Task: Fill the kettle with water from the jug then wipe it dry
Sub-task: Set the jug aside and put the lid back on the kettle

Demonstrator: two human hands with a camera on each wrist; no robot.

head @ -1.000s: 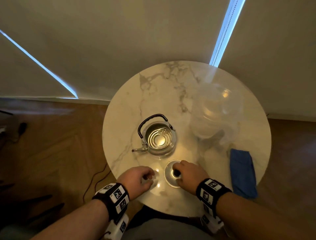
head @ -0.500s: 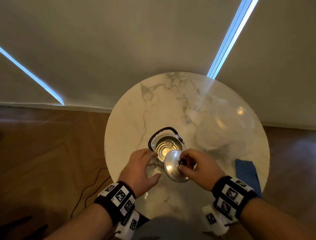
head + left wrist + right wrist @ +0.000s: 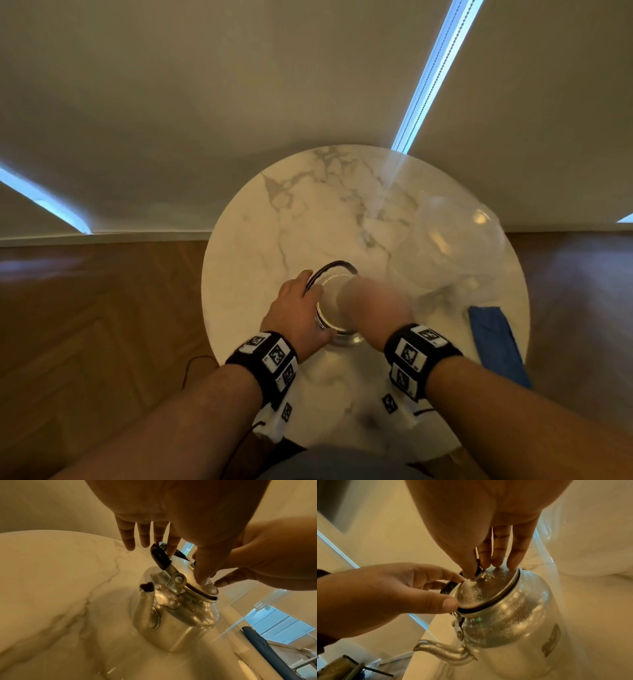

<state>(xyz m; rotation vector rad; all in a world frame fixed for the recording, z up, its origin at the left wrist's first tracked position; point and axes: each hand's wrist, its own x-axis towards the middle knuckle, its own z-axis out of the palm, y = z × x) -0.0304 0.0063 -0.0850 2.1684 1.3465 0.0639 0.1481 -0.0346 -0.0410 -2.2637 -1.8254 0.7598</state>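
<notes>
A steel kettle point(image 3: 180, 626) with a black handle point(image 3: 160, 557) stands in the middle of the round marble table point(image 3: 308, 212). Its lid point(image 3: 488, 588) sits slightly tilted in the opening. My right hand point(image 3: 373, 305) is over the kettle and pinches the lid's knob between thumb and fingers point(image 3: 498, 558). My left hand point(image 3: 291, 308) is at the kettle's left side with its fingers straight. Its thumb point(image 3: 448, 603) touches the lid's edge and one finger point(image 3: 173, 545) touches the handle. The clear plastic jug point(image 3: 452, 246) stands at the right rear.
A folded blue cloth point(image 3: 496, 346) lies at the table's right edge, in front of the jug. Pale blinds hang behind the table, and wooden floor surrounds it. The spout point(image 3: 440, 651) points left.
My right hand lifted the lid off the table's front edge and set it on the kettle's opening. My left hand moved from the table up to the kettle's left side.
</notes>
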